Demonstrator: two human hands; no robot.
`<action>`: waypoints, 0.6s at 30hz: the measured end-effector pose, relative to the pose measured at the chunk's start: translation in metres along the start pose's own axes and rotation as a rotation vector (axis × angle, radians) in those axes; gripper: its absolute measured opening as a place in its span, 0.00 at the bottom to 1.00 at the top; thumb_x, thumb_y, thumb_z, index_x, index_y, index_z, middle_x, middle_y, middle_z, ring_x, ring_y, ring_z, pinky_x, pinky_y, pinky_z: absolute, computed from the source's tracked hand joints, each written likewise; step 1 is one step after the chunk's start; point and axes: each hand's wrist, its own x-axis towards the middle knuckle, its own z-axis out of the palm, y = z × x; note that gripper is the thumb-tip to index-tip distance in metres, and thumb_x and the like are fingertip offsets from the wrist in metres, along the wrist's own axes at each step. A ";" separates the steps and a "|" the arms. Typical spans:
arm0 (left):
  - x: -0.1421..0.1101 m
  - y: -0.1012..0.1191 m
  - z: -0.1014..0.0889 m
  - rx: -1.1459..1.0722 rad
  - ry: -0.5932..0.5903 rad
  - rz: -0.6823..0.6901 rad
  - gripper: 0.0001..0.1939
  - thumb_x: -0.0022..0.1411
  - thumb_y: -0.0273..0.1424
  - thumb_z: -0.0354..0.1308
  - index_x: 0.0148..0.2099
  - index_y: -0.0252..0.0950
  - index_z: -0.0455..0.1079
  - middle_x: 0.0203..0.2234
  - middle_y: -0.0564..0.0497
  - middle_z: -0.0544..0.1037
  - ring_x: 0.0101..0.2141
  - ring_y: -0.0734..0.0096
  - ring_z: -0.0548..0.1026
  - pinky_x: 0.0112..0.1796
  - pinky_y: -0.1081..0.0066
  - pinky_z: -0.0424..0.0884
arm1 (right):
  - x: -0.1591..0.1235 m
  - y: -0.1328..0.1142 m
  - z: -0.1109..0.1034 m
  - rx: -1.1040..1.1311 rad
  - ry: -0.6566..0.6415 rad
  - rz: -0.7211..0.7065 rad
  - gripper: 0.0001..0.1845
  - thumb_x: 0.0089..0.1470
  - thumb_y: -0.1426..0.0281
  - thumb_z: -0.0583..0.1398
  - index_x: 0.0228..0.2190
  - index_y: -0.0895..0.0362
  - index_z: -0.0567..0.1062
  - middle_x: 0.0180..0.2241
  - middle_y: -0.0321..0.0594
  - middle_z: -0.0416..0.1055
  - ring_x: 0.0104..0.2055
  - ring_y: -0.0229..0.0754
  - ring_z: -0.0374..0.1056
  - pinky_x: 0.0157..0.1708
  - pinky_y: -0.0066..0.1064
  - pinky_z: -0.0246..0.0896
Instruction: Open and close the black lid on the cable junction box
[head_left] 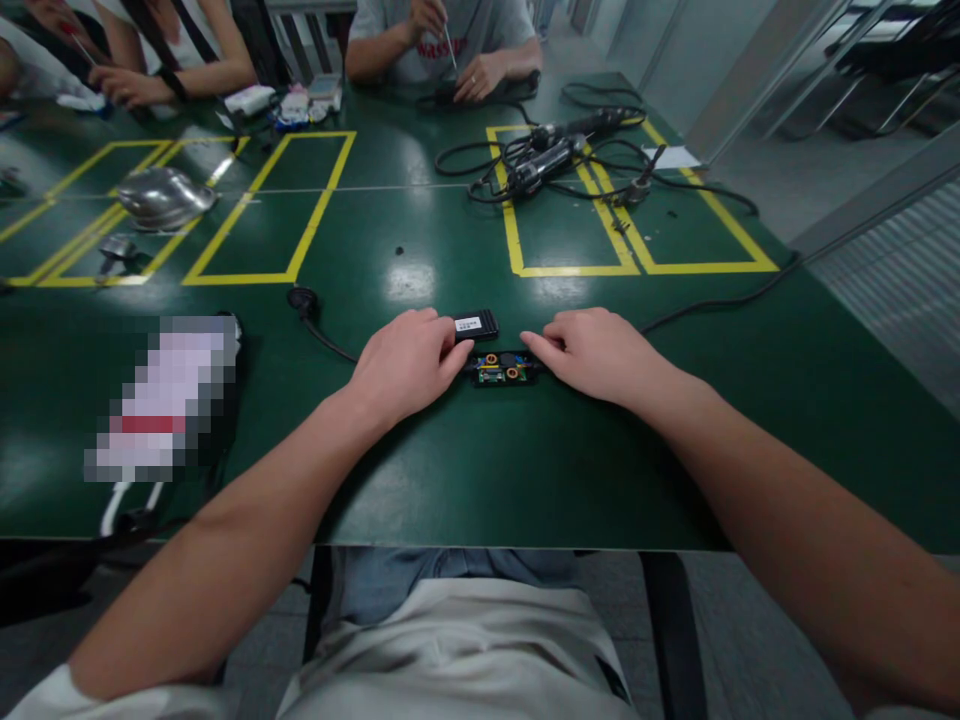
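A small opened black device with a circuit board (503, 368) lies on the green table (480, 470) in front of me. My left hand (405, 362) pinches its left end, fingers curled. My right hand (596, 352) pinches its right end the same way. Just behind the board lies a black cover piece with a white label (475, 325), touching my left fingertips. A black cable (322, 330) runs from the board's left side under my left hand to a round plug.
Yellow tape rectangles (270, 205) mark the table. Electric screwdrivers with tangled black cables (551, 160) lie at the back right. A silver dome-shaped object (163, 196) sits at the back left. Other people's hands (480, 75) work at the far edge. A blurred package (169, 395) lies left.
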 end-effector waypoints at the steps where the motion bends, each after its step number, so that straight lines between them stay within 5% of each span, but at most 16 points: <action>1: -0.001 0.000 0.001 -0.024 0.043 -0.012 0.14 0.80 0.39 0.60 0.43 0.38 0.79 0.42 0.41 0.82 0.45 0.49 0.80 0.47 0.54 0.78 | 0.000 0.000 0.000 0.007 0.004 0.000 0.32 0.77 0.50 0.54 0.24 0.52 0.76 0.31 0.49 0.79 0.33 0.51 0.70 0.35 0.42 0.52; 6: 0.001 -0.008 0.005 -0.136 0.151 0.032 0.14 0.77 0.34 0.65 0.61 0.39 0.80 0.61 0.40 0.82 0.59 0.47 0.78 0.63 0.49 0.74 | 0.000 -0.001 -0.001 0.047 0.011 -0.015 0.31 0.79 0.52 0.51 0.27 0.53 0.78 0.34 0.50 0.81 0.36 0.52 0.73 0.36 0.41 0.53; 12: 0.001 -0.009 0.002 -0.189 0.110 0.016 0.16 0.76 0.33 0.67 0.63 0.40 0.82 0.52 0.44 0.88 0.54 0.49 0.81 0.60 0.51 0.75 | -0.002 -0.005 -0.005 0.105 -0.009 0.024 0.29 0.81 0.54 0.51 0.32 0.53 0.79 0.37 0.51 0.83 0.39 0.53 0.76 0.38 0.40 0.55; 18: -0.006 -0.003 -0.008 -0.277 0.148 0.266 0.17 0.78 0.35 0.64 0.64 0.40 0.84 0.55 0.44 0.87 0.55 0.51 0.80 0.61 0.52 0.74 | -0.005 -0.003 -0.006 0.215 0.055 0.006 0.33 0.83 0.52 0.44 0.38 0.53 0.80 0.39 0.49 0.84 0.40 0.53 0.77 0.39 0.40 0.57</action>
